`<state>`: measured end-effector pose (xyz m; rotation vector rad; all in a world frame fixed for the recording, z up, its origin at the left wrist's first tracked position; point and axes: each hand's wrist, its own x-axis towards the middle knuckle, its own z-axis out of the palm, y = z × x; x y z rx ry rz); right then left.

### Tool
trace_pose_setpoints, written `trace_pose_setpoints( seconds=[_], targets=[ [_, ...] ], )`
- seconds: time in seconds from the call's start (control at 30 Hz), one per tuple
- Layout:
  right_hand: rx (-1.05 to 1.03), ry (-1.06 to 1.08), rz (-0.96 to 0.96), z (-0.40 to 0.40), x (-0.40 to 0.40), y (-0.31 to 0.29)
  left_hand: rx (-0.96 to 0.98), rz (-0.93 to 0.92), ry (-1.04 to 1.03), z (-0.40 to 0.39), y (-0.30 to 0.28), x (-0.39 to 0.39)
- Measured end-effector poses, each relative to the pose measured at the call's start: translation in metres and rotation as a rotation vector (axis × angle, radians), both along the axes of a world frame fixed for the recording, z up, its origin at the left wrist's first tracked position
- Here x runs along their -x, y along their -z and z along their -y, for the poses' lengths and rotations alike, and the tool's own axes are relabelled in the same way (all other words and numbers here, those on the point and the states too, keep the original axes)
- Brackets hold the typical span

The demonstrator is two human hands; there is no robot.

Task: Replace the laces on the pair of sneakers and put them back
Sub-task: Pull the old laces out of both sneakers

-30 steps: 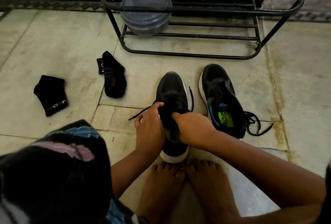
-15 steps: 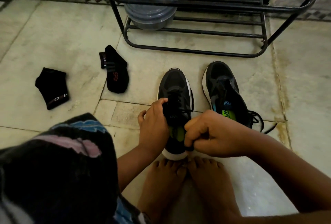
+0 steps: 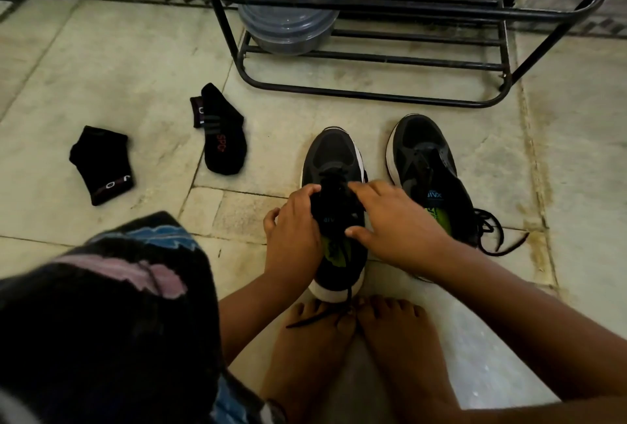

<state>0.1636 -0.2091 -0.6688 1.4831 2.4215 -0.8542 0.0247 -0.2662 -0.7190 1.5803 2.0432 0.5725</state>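
Two black sneakers with white soles stand side by side on the tiled floor. My left hand [image 3: 295, 230] grips the left sneaker [image 3: 332, 152] at its left side by the tongue. Across the tongue lies my right hand [image 3: 397, 223], fingertips touching the lacing and thumb lower down on the tongue. A black lace end [image 3: 319, 318] trails out over the heel and across my bare left foot. The right sneaker [image 3: 420, 152] stands untouched, and its loose lace [image 3: 492, 233] lies coiled on the floor to its right.
Two black socks [image 3: 101, 165] [image 3: 222, 138] lie on the floor to the left. A black metal shoe rack [image 3: 373, 94] stands beyond the sneakers with a grey lidded container [image 3: 288, 16] on its lower shelf. My bare feet [image 3: 400, 355] touch the left sneaker's heel.
My right hand pulled a lace back toward the heel, let it go, and returned to the lacing. The lace end now lies across my foot. My left hand stayed on the sneaker.
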Motion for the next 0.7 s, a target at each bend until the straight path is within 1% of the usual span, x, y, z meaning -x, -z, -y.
trace_pose_setpoints(
  seconds=[0.07,0.17,0.2,0.27,0.33,0.37,0.4,0.43,0.53,0.57,0.63,0.7],
  targets=[
    [-0.05,0.01,0.025,0.008,0.002,0.008,0.015,0.0,0.003,0.0,0.0,0.001],
    [-0.193,-0.028,-0.016,0.013,0.001,0.007,0.032,-0.012,-0.004,-0.001,0.001,0.0],
    [-0.173,-0.037,-0.046,0.012,-0.001,0.003,0.031,-0.009,-0.009,-0.001,0.001,0.0],
    [0.003,-0.089,-0.134,0.01,-0.003,-0.007,0.029,0.016,-0.016,-0.001,0.0,-0.001],
    [0.255,-0.225,-0.182,0.012,-0.003,-0.019,0.025,0.031,-0.014,-0.001,-0.001,-0.001],
    [0.348,-0.283,-0.201,0.012,-0.003,-0.022,0.019,0.03,-0.014,-0.001,-0.001,0.0],
    [0.386,-0.299,-0.23,0.013,-0.003,-0.024,0.012,0.027,-0.014,-0.001,0.0,0.0],
    [0.361,-0.267,-0.258,0.012,-0.001,-0.023,0.012,0.024,-0.013,-0.001,0.001,0.001],
    [0.119,0.019,-0.3,-0.003,0.001,-0.007,0.032,0.024,0.002,0.0,0.0,0.001],
    [0.058,0.082,-0.304,-0.007,0.002,-0.002,0.028,0.024,0.008,0.0,0.0,0.0],
    [0.016,0.086,-0.284,-0.012,0.005,0.008,0.022,0.019,0.004,0.001,0.003,0.0],
    [-0.001,0.009,-0.223,-0.013,0.008,0.015,0.011,0.016,-0.021,0.0,0.009,0.002]
  ],
)
